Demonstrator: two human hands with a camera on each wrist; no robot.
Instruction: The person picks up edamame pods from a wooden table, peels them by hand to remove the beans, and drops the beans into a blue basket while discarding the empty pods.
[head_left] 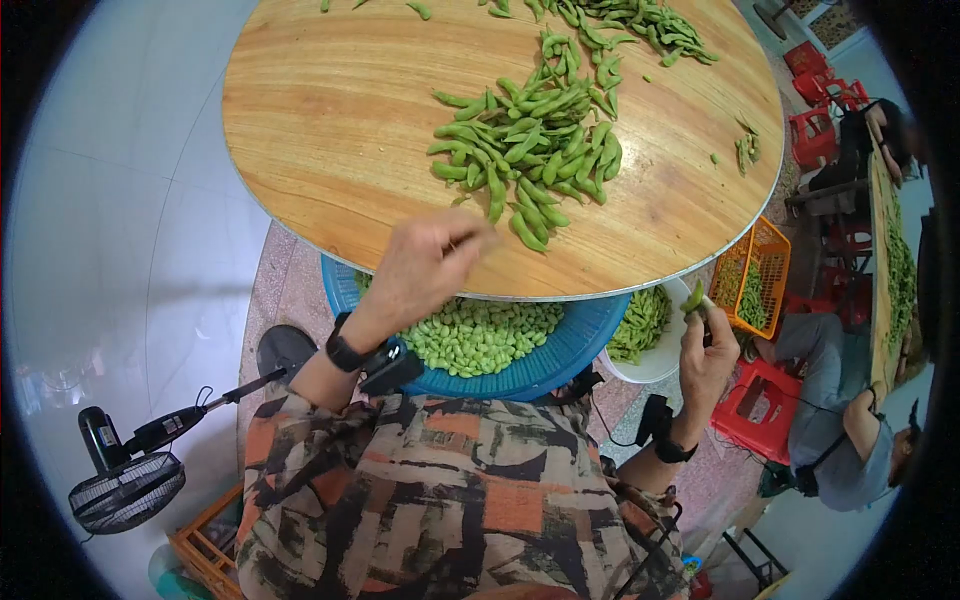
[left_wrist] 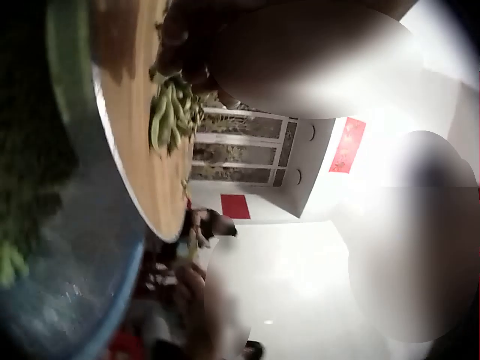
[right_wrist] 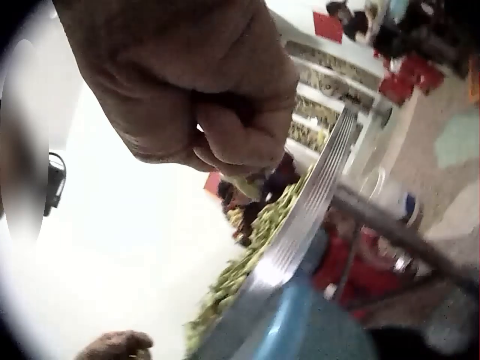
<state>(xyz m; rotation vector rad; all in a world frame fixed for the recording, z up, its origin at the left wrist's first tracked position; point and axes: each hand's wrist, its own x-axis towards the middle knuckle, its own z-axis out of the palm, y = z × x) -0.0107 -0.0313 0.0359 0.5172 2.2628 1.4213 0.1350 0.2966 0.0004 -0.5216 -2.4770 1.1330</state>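
Note:
My right hand (head_left: 710,350) pinches a green edamame pod (head_left: 693,297) between thumb and fingers, off the table's right front edge. Its fingers are curled in the right wrist view, with a pale green tip of the pod (right_wrist: 249,184) below them. Blurred by motion, my left hand (head_left: 425,265) hovers at the front edge of the table, fingers bent, just short of the pile of edamame pods (head_left: 530,135); I cannot tell whether it holds anything. Beneath it, a blue basket (head_left: 560,372) contains many shelled beans (head_left: 480,335), partly hidden by the tabletop.
The round wooden table (head_left: 330,130) has a metal edge. A white bucket (head_left: 650,372) of pods stands beside the basket, with an orange crate (head_left: 765,245) and red stool (head_left: 755,410) farther right. A black fan (head_left: 128,485) stands at left. Other people sit at right by another pod-covered table.

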